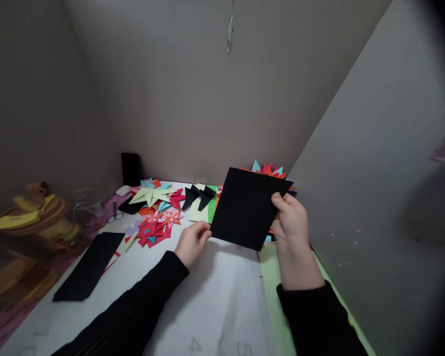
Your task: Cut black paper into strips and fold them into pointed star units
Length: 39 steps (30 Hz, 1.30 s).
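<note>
A square sheet of black paper (246, 207) is held up, tilted, above the white table surface. My left hand (193, 242) pinches its lower left corner between thumb and fingers. On the other side, my right hand (292, 220) grips the right edge with the thumb on top. Behind the sheet, two folded black paper pieces (206, 198) lie on a green and pale yellow sheet (198, 213). A stack of black paper (91, 267) rests on the table to the left of my left hand.
Colourful folded paper stars (154, 232) are heaped at the back left, with more paper points (269, 170) behind the black sheet. Scissors (114, 212), a clear cup (89, 210) and a pot with a yellow strip (33, 217) stand left. Grey walls close in behind and right.
</note>
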Motion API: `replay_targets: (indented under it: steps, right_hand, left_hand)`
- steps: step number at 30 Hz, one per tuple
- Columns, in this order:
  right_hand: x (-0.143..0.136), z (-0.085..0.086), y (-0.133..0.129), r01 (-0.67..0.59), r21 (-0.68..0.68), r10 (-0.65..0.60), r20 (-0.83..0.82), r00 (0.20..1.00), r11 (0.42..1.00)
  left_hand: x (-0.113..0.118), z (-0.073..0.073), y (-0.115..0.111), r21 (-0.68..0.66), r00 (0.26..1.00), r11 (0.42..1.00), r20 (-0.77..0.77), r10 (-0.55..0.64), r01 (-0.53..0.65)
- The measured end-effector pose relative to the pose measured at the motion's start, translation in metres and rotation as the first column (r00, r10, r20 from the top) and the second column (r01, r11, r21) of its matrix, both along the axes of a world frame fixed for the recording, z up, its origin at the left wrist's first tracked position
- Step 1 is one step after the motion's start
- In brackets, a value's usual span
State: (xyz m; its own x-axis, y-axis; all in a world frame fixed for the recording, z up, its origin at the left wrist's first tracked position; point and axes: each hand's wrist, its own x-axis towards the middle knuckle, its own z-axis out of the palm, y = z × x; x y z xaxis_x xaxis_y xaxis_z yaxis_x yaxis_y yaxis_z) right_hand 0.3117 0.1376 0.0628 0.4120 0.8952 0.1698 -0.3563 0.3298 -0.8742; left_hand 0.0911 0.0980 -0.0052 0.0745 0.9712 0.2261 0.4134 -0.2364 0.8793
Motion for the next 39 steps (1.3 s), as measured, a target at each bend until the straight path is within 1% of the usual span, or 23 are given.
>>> replay_targets:
  steps: [4, 7, 9, 11, 13, 14, 15, 16, 18, 19, 21, 23, 25, 27, 29, 31, 33, 37, 39]
  right_hand:
    - [0.001, 0.000, 0.001, 0.012, -0.005, -0.013, -0.029, 0.999, 1.000]
    - [0.002, -0.003, 0.003, 0.055, 0.023, -0.055, 0.019, 0.998, 0.998]
    - [0.002, -0.005, 0.004, 0.095, 0.055, -0.099, 0.070, 0.993, 0.994]
    - [-0.003, -0.008, 0.002, 0.078, 0.063, -0.086, 0.135, 0.987, 0.995]
    - [-0.010, -0.010, -0.001, 0.011, 0.041, -0.019, 0.198, 0.980, 0.999]
    - [-0.015, -0.012, -0.003, -0.025, 0.025, 0.019, 0.220, 0.975, 0.999]
    - [-0.019, -0.013, -0.004, -0.057, 0.009, 0.054, 0.234, 0.971, 0.998]
    - [-0.023, -0.014, -0.006, -0.085, -0.007, 0.084, 0.239, 0.967, 0.996]
    - [-0.030, -0.015, -0.007, -0.133, -0.033, 0.137, 0.220, 0.966, 0.991]
    - [-0.033, -0.016, -0.008, -0.165, -0.050, 0.172, 0.196, 0.965, 0.985]
    - [-0.038, -0.017, -0.008, -0.242, -0.087, 0.252, 0.133, 0.958, 0.966]
    - [-0.042, -0.019, -0.009, -0.290, -0.114, 0.300, 0.088, 0.950, 0.950]
    - [-0.046, -0.021, -0.010, -0.292, -0.123, 0.302, 0.072, 0.951, 0.949]
    - [-0.049, -0.022, -0.011, -0.275, -0.123, 0.287, 0.088, 0.954, 0.953]
    - [-0.051, -0.024, -0.012, -0.265, -0.128, 0.282, 0.138, 0.950, 0.956]
    - [-0.052, -0.024, -0.014, -0.264, -0.132, 0.286, 0.195, 0.938, 0.955]
    - [-0.054, -0.023, -0.016, -0.276, -0.133, 0.300, 0.219, 0.928, 0.952]
    - [-0.059, -0.022, -0.020, -0.280, -0.137, 0.307, 0.256, 0.917, 0.950]
    - [-0.061, -0.023, -0.022, -0.291, -0.142, 0.321, 0.284, 0.904, 0.946]
  left_hand:
    - [0.000, 0.000, -0.001, 0.001, 1.000, 1.000, -0.020, -0.021, 0.021]
    - [-0.007, 0.002, 0.004, -0.019, 0.999, 0.998, -0.014, -0.052, 0.052]
    - [-0.011, 0.007, 0.008, -0.038, 0.997, 0.997, 0.005, -0.073, 0.073]
    - [-0.013, 0.014, 0.011, -0.067, 0.989, 0.992, 0.110, -0.102, 0.110]
    - [-0.013, 0.022, 0.011, -0.097, 0.952, 0.983, 0.280, -0.124, 0.157]
    - [-0.013, 0.026, 0.011, -0.112, 0.932, 0.980, 0.344, -0.115, 0.162]
    - [-0.014, 0.029, 0.010, -0.128, 0.918, 0.979, 0.384, -0.096, 0.156]
    - [-0.015, 0.032, 0.009, -0.144, 0.917, 0.980, 0.392, -0.072, 0.138]
    - [-0.018, 0.038, 0.008, -0.174, 0.927, 0.979, 0.374, -0.034, 0.106]
    - [-0.020, 0.040, 0.008, -0.178, 0.928, 0.978, 0.370, -0.036, 0.109]
    - [-0.023, 0.046, 0.007, -0.155, 0.919, 0.984, 0.394, -0.018, 0.086]
    - [-0.025, 0.052, 0.005, -0.117, 0.903, 0.993, 0.429, 0.039, 0.013]
    - [-0.027, 0.056, 0.004, -0.098, 0.895, 0.994, 0.436, 0.088, -0.050]
    - [-0.028, 0.059, 0.003, -0.102, 0.896, 0.994, 0.438, 0.078, -0.037]
    - [-0.030, 0.062, 0.003, -0.093, 0.882, 0.995, 0.466, 0.071, -0.031]
    - [-0.033, 0.063, 0.004, -0.066, 0.862, 0.995, 0.498, 0.095, -0.071]
    - [-0.035, 0.065, 0.004, -0.058, 0.856, 0.992, 0.501, 0.126, -0.112]
    - [-0.037, 0.066, 0.005, -0.053, 0.841, 0.992, 0.526, 0.126, -0.116]
    - [-0.038, 0.066, 0.004, -0.028, 0.828, 0.988, 0.542, 0.143, -0.153]
